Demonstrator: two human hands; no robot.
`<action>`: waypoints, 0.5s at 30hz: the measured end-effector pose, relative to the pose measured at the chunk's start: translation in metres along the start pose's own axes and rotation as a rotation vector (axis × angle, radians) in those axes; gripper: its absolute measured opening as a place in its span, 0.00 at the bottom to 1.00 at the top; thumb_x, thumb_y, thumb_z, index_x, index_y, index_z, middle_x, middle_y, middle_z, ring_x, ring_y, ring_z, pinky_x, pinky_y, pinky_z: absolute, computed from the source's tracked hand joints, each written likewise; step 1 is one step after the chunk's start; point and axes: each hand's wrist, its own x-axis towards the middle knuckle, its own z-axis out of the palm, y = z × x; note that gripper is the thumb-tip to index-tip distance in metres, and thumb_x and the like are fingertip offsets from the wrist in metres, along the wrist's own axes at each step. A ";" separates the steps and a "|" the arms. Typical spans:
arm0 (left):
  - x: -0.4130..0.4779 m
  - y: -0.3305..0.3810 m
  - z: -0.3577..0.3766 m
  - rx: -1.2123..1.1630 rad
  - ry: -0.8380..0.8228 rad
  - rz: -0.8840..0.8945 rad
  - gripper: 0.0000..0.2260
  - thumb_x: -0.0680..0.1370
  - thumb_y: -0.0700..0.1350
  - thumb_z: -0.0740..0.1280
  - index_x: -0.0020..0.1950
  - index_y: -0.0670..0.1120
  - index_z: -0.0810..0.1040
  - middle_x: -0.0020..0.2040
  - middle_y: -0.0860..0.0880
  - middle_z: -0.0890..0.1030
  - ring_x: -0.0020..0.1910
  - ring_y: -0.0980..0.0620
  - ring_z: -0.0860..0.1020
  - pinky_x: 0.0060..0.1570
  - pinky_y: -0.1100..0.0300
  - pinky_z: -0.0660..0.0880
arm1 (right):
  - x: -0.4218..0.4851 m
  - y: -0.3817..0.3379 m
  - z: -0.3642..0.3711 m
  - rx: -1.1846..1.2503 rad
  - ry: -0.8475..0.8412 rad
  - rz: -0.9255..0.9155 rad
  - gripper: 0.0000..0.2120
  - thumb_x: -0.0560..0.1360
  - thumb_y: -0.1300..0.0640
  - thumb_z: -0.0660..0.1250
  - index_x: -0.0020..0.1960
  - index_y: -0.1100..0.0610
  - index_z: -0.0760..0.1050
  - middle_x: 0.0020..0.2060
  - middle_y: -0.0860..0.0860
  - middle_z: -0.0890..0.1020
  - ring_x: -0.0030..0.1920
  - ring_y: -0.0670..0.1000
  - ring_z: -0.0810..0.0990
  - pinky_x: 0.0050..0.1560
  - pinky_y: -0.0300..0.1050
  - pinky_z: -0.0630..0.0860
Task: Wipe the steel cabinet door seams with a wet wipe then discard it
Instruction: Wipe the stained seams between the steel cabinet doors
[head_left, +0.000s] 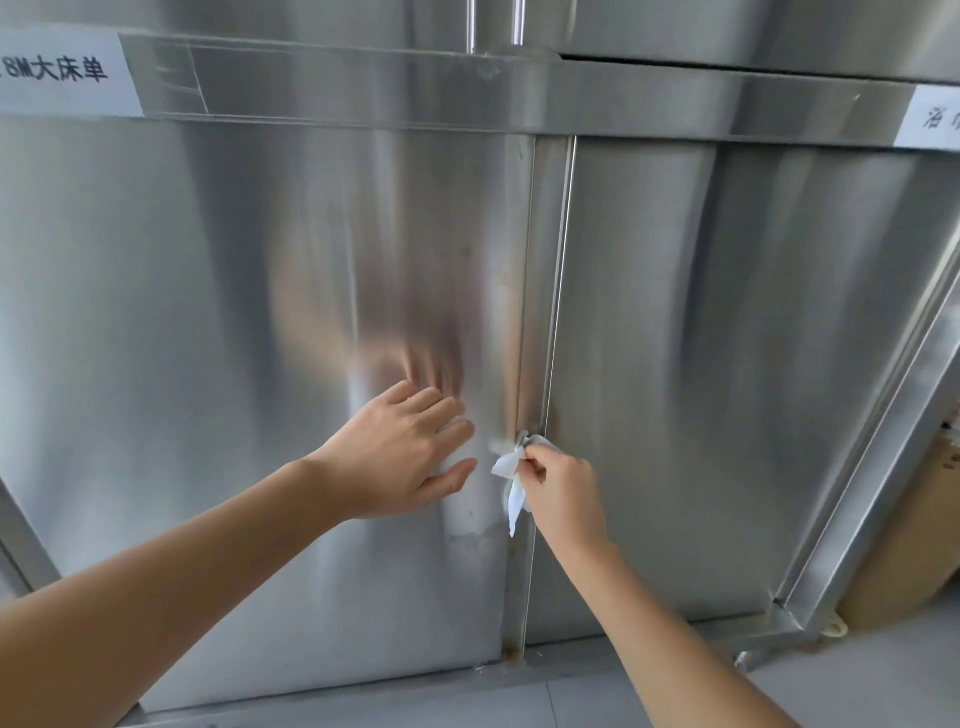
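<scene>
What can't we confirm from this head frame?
- Seam behind the wet wipe: hidden by the wipe and the right hand.
- Left label: text cut off by the frame edge.
- Right label: cut off too.
- Left hand fingers: contact with the door unclear.

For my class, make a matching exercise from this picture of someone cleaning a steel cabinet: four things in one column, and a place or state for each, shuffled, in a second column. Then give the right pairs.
Things
1. left hand
2. wet wipe
3. paper label
4. cardboard box

Places or states
A. stuck on the crossbar at the upper left
B. spread flat on the left door
C. standing beside the cabinet at the right edge
D. bunched in the right hand at the centre seam

Pairs: 1-B, 2-D, 3-A, 4-C
</scene>
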 end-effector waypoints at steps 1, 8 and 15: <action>0.000 0.001 0.001 0.000 -0.007 -0.001 0.19 0.83 0.57 0.56 0.51 0.45 0.79 0.48 0.47 0.79 0.42 0.44 0.76 0.43 0.51 0.73 | -0.002 0.000 0.000 -0.013 -0.019 0.005 0.08 0.76 0.63 0.66 0.37 0.58 0.76 0.31 0.35 0.73 0.29 0.53 0.66 0.29 0.41 0.62; -0.001 0.002 -0.007 -0.003 -0.023 -0.004 0.20 0.83 0.57 0.55 0.52 0.45 0.79 0.49 0.47 0.80 0.44 0.43 0.77 0.47 0.50 0.74 | 0.025 -0.024 -0.022 -0.013 0.090 -0.047 0.09 0.76 0.58 0.67 0.37 0.57 0.75 0.27 0.52 0.77 0.30 0.58 0.73 0.31 0.50 0.73; 0.004 0.001 -0.007 0.003 -0.008 -0.028 0.20 0.83 0.57 0.55 0.51 0.45 0.79 0.48 0.47 0.80 0.43 0.44 0.77 0.45 0.49 0.74 | 0.080 -0.063 -0.048 0.053 0.227 -0.168 0.04 0.75 0.60 0.66 0.43 0.52 0.74 0.30 0.52 0.80 0.33 0.58 0.77 0.36 0.50 0.76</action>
